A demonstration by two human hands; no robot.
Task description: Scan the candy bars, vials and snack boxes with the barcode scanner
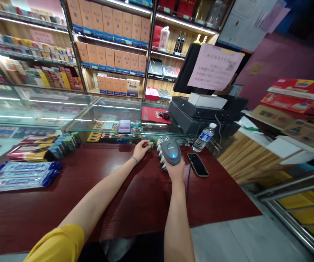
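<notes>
My right hand is wrapped round the handle of a dark grey barcode scanner, which has a blue light on top and a cable trailing beside my wrist. My left hand is closed with its fingertips on a small green pack near the counter's back edge. What kind of goods the pack holds is too small to tell. A row of small pale packs stands just left of the scanner, partly hidden by it.
Blue-and-white long packets, maroon-and-yellow packs and small green and blue packs lie at the left of the dark red counter. A phone and a water bottle sit at right, before a monitor.
</notes>
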